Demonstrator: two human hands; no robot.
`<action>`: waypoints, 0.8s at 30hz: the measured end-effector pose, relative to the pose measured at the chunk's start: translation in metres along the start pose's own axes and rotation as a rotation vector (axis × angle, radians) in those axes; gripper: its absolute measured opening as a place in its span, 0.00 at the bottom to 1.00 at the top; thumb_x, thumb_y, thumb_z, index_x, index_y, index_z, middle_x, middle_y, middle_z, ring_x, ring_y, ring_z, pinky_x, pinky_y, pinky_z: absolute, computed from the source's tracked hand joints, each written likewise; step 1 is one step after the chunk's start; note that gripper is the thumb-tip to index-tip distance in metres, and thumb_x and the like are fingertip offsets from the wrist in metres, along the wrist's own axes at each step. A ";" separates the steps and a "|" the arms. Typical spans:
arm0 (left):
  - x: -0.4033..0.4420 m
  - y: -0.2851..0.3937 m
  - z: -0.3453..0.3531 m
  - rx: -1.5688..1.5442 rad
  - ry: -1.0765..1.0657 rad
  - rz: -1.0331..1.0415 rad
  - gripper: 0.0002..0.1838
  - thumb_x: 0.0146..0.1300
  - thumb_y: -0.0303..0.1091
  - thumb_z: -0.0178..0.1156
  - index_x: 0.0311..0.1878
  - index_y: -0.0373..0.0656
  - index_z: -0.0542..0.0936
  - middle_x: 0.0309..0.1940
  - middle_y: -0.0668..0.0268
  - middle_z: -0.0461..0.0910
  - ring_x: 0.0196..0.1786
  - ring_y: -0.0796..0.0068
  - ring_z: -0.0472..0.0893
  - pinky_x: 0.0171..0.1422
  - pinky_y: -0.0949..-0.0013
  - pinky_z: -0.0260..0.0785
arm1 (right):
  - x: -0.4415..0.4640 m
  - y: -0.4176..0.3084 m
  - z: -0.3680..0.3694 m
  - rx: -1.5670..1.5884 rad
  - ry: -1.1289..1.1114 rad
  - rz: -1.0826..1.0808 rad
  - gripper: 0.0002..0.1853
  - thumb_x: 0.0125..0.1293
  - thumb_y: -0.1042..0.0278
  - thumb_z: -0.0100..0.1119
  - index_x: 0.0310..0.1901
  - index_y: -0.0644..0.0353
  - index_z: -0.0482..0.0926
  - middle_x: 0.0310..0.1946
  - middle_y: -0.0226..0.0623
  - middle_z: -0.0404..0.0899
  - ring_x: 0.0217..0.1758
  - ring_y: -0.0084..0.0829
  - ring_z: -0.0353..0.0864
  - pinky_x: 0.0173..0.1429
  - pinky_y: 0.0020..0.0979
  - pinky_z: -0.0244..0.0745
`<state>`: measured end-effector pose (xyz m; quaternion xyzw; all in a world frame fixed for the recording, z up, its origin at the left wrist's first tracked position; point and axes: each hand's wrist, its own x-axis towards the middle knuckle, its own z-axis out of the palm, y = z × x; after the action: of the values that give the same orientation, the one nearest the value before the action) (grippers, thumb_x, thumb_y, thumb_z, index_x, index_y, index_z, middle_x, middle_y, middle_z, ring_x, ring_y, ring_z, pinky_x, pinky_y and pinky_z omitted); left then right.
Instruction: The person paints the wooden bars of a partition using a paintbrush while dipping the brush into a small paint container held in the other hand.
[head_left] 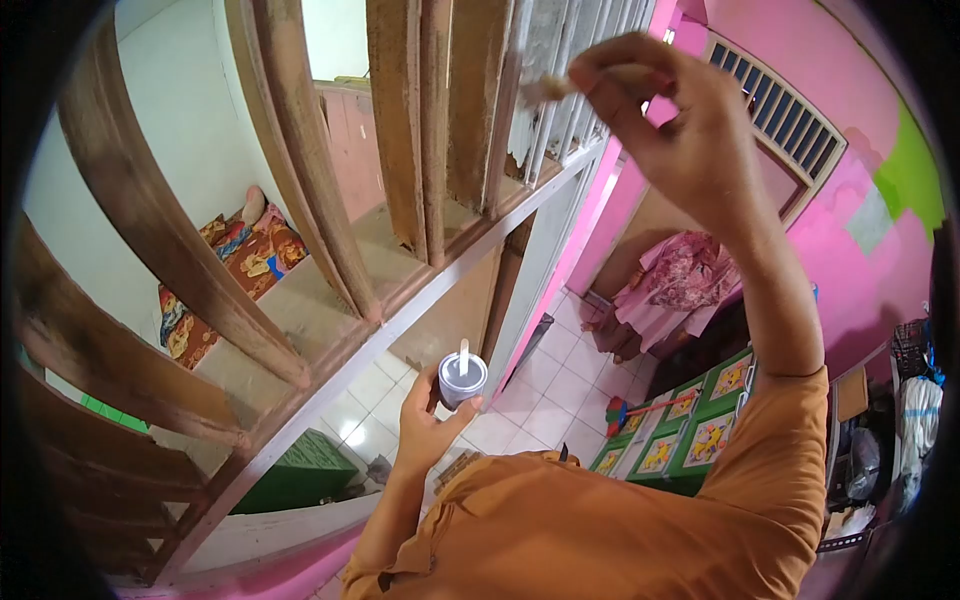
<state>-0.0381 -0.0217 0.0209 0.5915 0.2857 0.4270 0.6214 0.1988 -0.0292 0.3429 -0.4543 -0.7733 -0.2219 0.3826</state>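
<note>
My left hand [428, 428] is wrapped round a small paint can [460, 397] at chest height. Grey paint shows in its open top, and a pale flat stick [464, 354] stands up out of it. Raised at the upper right, my right hand [690, 125] pinches a small paintbrush [547, 91], whose bristle end is blurred. The brush tip is at the edge of a brown wooden slat [485, 110], beside white-grey bars [572, 85]; whether it touches cannot be made out. More bare brown slats [290, 150] stand in a row to the left, above a light grey rail [420, 300].
Behind the slats lies a patterned mattress [240, 275]. A person in pink clothing [675, 275] is by a doorway on the right. Below are a green drawer cabinet [700, 425], a green box [305, 468] and white floor tiles [545, 375]. A cluttered shelf [860, 460] stands far right.
</note>
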 end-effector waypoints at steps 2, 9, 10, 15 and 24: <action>-0.001 -0.003 0.001 -0.005 0.009 0.021 0.35 0.60 0.29 0.75 0.68 0.31 0.71 0.55 0.61 0.80 0.56 0.75 0.80 0.59 0.71 0.72 | -0.011 0.000 0.011 0.107 -0.105 0.130 0.07 0.71 0.68 0.65 0.42 0.63 0.82 0.28 0.39 0.86 0.27 0.29 0.84 0.33 0.29 0.78; -0.002 -0.004 0.001 0.002 0.010 0.028 0.34 0.60 0.28 0.75 0.67 0.31 0.72 0.52 0.63 0.81 0.52 0.77 0.80 0.53 0.74 0.72 | -0.001 0.022 0.019 0.035 0.134 -0.054 0.07 0.70 0.68 0.66 0.40 0.63 0.82 0.22 0.37 0.78 0.21 0.32 0.78 0.30 0.31 0.74; -0.002 -0.003 0.002 0.006 0.007 0.027 0.34 0.60 0.28 0.75 0.67 0.31 0.72 0.52 0.63 0.81 0.52 0.77 0.80 0.53 0.74 0.72 | 0.006 0.020 0.014 -0.017 0.204 -0.087 0.06 0.70 0.69 0.66 0.40 0.63 0.82 0.23 0.38 0.79 0.22 0.31 0.79 0.30 0.30 0.75; -0.004 -0.007 0.005 -0.022 0.022 0.027 0.33 0.60 0.28 0.75 0.67 0.32 0.72 0.52 0.63 0.81 0.51 0.78 0.80 0.52 0.75 0.72 | 0.003 0.007 0.005 0.036 0.148 -0.044 0.07 0.69 0.69 0.68 0.41 0.62 0.82 0.27 0.39 0.84 0.24 0.28 0.81 0.31 0.29 0.76; -0.003 -0.008 0.003 -0.008 0.018 0.025 0.32 0.60 0.28 0.75 0.66 0.32 0.73 0.51 0.65 0.82 0.50 0.79 0.80 0.51 0.75 0.72 | 0.008 0.007 -0.006 -0.098 0.198 -0.052 0.05 0.69 0.74 0.67 0.44 0.63 0.85 0.30 0.35 0.87 0.30 0.22 0.84 0.36 0.25 0.77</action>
<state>-0.0353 -0.0253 0.0126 0.5888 0.2822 0.4409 0.6158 0.2047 -0.0259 0.3526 -0.4283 -0.7314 -0.3130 0.4285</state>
